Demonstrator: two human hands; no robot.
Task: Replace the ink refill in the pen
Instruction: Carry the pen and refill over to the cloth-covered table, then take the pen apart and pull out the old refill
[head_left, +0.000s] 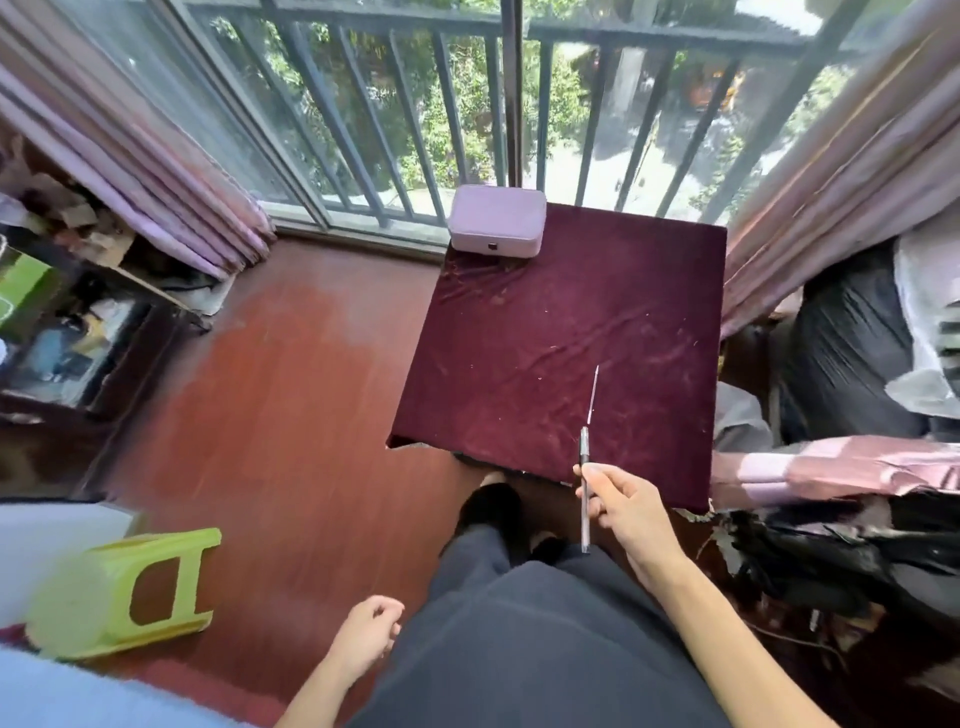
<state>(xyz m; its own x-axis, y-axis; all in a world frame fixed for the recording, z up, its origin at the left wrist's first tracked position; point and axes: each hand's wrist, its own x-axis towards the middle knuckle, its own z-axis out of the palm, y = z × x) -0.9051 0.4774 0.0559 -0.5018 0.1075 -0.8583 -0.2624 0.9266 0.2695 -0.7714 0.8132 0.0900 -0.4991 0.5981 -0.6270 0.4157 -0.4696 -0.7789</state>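
Observation:
My right hand (621, 506) holds a slim pen (585, 519) upright between thumb and fingers, over the near edge of the table. The pen's clear barrel runs from above my fingers down past my palm. A thin ink refill (593, 394) lies on the dark red cloth just beyond the pen's upper end, pointing away from me. My left hand (366, 631) hangs low beside my left thigh, fingers loosely curled, holding nothing.
The table's dark red velvet cloth (519, 338) carries a closed lilac case (497, 220) at its far left corner. A green plastic stool (122, 592) lies tipped on the red floor at left. Curtains, window railing and dark bags at right hem the table in.

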